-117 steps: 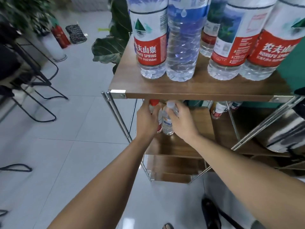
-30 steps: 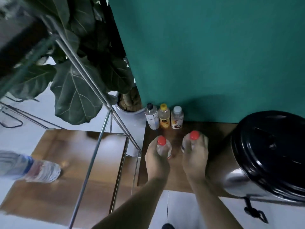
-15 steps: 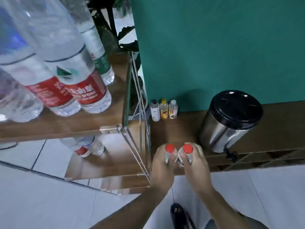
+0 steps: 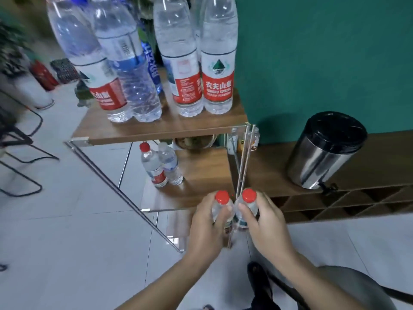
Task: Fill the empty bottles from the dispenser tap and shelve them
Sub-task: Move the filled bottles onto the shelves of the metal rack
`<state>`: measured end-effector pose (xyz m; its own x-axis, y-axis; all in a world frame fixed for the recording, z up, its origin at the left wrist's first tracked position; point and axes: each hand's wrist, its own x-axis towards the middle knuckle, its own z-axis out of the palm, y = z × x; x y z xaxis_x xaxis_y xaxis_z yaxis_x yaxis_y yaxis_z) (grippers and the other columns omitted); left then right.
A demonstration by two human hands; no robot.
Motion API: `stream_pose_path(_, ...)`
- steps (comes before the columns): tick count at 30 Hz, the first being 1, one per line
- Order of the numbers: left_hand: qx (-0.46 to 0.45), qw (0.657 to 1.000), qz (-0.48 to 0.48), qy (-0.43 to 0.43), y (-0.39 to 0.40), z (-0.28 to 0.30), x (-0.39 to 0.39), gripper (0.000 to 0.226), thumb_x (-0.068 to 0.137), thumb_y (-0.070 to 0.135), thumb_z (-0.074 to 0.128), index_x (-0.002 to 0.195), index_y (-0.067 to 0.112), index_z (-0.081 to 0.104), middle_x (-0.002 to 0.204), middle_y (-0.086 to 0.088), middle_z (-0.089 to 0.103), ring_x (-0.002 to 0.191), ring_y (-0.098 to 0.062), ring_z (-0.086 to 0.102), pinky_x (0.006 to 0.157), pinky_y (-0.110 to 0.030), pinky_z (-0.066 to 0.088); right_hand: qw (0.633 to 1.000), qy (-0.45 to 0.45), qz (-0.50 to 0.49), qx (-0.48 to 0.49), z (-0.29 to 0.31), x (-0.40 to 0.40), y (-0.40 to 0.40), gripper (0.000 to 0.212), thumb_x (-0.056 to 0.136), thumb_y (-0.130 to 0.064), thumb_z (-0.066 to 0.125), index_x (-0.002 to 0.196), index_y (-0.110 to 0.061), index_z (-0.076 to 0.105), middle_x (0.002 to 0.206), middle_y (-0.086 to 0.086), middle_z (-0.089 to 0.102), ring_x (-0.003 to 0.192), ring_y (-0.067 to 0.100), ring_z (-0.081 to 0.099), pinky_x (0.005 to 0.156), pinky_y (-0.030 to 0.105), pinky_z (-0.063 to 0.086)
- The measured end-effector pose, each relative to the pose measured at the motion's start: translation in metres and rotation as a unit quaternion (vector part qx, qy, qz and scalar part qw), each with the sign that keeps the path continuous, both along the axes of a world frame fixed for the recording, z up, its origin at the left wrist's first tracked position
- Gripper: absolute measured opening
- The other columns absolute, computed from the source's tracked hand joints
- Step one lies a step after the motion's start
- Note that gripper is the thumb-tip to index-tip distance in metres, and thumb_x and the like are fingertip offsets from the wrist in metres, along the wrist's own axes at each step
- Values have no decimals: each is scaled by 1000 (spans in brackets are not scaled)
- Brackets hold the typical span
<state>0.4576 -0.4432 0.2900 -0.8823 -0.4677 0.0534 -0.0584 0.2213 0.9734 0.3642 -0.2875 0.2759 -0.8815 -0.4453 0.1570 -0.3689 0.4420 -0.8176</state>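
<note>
Beside the shelf [image 4: 201, 128], each hand grips one of two red-capped bottles [image 4: 220, 204].

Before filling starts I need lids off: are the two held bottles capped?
Capped: red caps sit on both the left bottle and right bottle.

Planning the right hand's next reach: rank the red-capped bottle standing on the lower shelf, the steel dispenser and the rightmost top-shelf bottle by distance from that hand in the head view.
From the right hand:
1. Red-capped bottle, lower shelf, up and left.
2. Steel dispenser, on the counter, up and right; too close to the first to rank surely.
3. Rightmost top-shelf bottle, high above, plainly farthest.
</note>
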Motion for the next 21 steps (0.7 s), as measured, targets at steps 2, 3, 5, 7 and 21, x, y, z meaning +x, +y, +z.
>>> stream_pose_path(2,11,1000,13,-9,-22,6,13,10,113,34,67,121,29,70,114,3,77,110,-23,74,99,-58,59,1000,13,17,-12,3,10,-23,26,105,-42,64,124,-24,68,115,-15,68,107,6,66,93,26,53)
stream_pose_path(3,15,1000,16,-10,-31,9,19,9,113,31,68,121,30,71,114,4,78,110,-20,74,99,-55,60,999,23,22,-13,4,13,-34,26,105,-42,65,123,-24,69,114,-15,68,106,5,66,92,26,53)
stream_pose_path(5,15,1000,26,-5,-47,14,26,13,113,23,68,123,31,71,117,7,79,113,-16,74,99,-45,60,999,34,35,-16,7,14,-54,24,106,-43,65,121,-25,68,112,-15,68,103,6,65,90,25,52)
stream_pose_path(7,12,1000,27,10,-60,21,28,15,114,22,67,126,30,71,121,9,79,117,-15,74,101,-36,59,998,41,50,-21,11,10,-73,22,107,-41,65,122,-24,68,112,-16,68,103,6,66,90,24,52)
stream_pose_path(21,-98,991,89,-7,-124,16,-83,28,114,29,65,142,26,67,134,14,75,128,0,66,109,-20,49,996,-17,-52,-75,16,-77,-178,11,110,-28,63,118,-23,67,109,-5,74,100,16,71,84,31,49)
